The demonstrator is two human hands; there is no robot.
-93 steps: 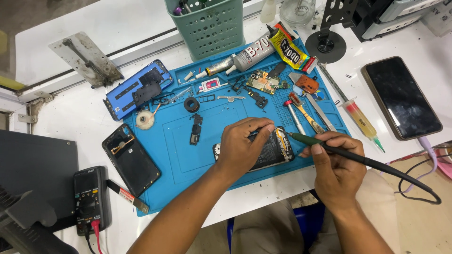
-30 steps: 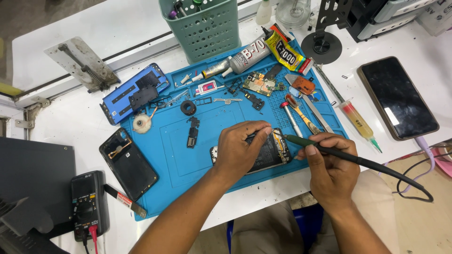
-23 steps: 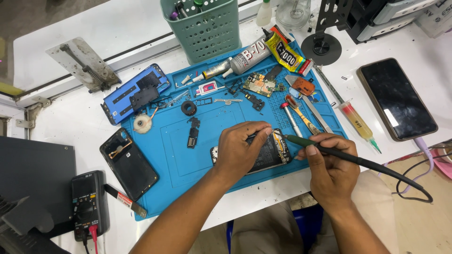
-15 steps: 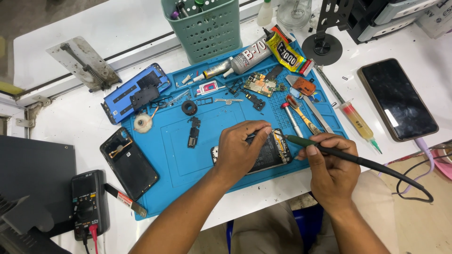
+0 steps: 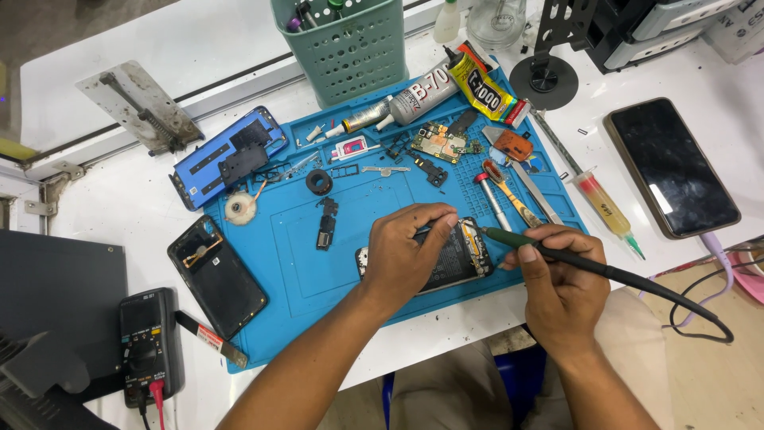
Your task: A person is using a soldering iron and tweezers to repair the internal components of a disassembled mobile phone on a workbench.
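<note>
Two hands busy | left hand pressed down on opened phone at blue mat's near edge | right hand pinching corded soldering iron, tip by phone | white bench cluttered: green basket, multimeter, glue tubes.

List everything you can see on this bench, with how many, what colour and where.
Mat: 1, blue, centre.
Opened phone: 1, dark, under left hand.
Soldering iron: 1, dark green, in right hand.
Basket: 1, green, top.
Glue tubes: 2, grey and yellow, top of mat.
Circuit board: 1, green, upper mat.
Back covers: 2, one black, one blue, left.
Multimeter: 1, black, lower left.
Syringe: 1, amber, right of mat.
Whole phone: 1, black, right.
Left hand: steadies opened phone.
Right hand: grips soldering iron.
</note>
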